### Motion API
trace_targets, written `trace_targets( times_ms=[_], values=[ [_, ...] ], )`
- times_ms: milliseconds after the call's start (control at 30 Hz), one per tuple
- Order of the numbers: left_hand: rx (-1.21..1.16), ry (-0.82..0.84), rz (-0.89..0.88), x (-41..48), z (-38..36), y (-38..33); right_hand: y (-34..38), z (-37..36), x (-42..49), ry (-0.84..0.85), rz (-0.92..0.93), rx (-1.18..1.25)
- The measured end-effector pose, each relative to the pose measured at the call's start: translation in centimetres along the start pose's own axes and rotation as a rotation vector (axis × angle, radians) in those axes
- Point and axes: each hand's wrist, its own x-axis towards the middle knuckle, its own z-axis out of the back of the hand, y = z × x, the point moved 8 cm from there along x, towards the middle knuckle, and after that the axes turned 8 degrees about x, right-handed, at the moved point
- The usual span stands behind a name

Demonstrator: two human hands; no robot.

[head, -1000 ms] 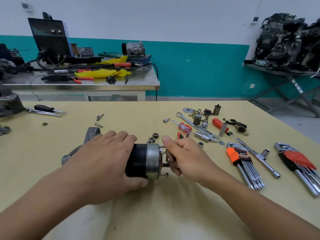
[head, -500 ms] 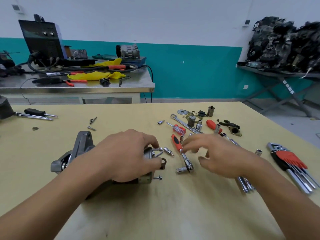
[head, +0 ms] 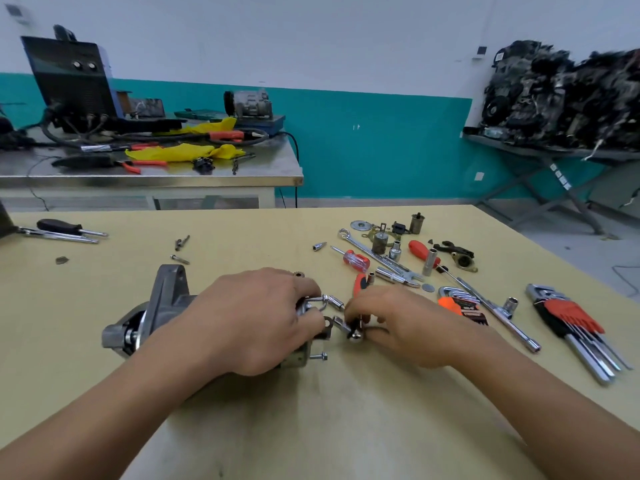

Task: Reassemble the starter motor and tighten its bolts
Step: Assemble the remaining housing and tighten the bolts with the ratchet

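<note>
We are clasping the starter motor (head: 169,292) on the bench (head: 311,427) with our left hand (head: 252,320), fingers curled; our right hand (head: 405,327) is pinching a ratchet (head: 355,336) in its fingers.

Left hand (head: 256,320) covers most of the starter motor (head: 166,299) body. Right hand (head: 398,327), just right of the motor, hides most of a chrome tool (head: 355,336); type unclear. Hex keys (head: 568,320) far right of motor: blurred.

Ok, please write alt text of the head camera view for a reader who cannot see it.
A person's left hand grips a starter motor on a yellow table; the right hand holds a red-handled ratchet at its end. Screwdrivers, sockets and hex keys lie to the right.
</note>
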Motion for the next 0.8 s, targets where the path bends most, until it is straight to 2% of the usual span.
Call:
trace_targets(
  times_ms=[100, 200, 333, 400, 467, 533, 600, 700, 800],
  values=[
    [0.014, -0.045, -0.058, 0.0, 0.0, -0.4, 0.5, 1.1, 0.0, -0.200, 0.046, 0.123],
    [0.027, -0.080, -0.096, -0.1, -0.1, -0.7, 0.6, 3.7, -0.5, -0.445, 0.041, 0.474],
    [0.044, -0.120, -0.110, 0.1, -0.1, -0.7, 1.2, 6.2, -1.5, -0.638, 0.152, 0.951],
    [0.057, -0.128, -0.108, 0.1, -0.3, -0.7, 0.5, 6.4, -1.5, -0.633, 0.143, 1.305],
    [0.073, -0.140, -0.100, 0.2, -0.3, -0.5, 0.1, 5.3, -1.0, -0.533, 0.074, 1.711],
    [0.075, -0.146, -0.091, 0.3, -0.3, -0.4, -0.1, 4.0, -0.8, -0.428, -0.009, 1.949],
    [0.062, -0.140, -0.105, 0.1, -0.2, -0.5, 0.0, 3.1, -0.7, -0.364, -0.039, 1.997],
    [0.040, -0.169, -0.110, -0.2, 0.3, -0.5, 0.9, 2.2, -0.4, -0.273, -0.031, 1.949],
    [0.044, -0.172, -0.084, -0.2, 0.2, -0.3, 0.8, 1.7, -0.3, -0.281, -0.083, 1.859]
  ],
)
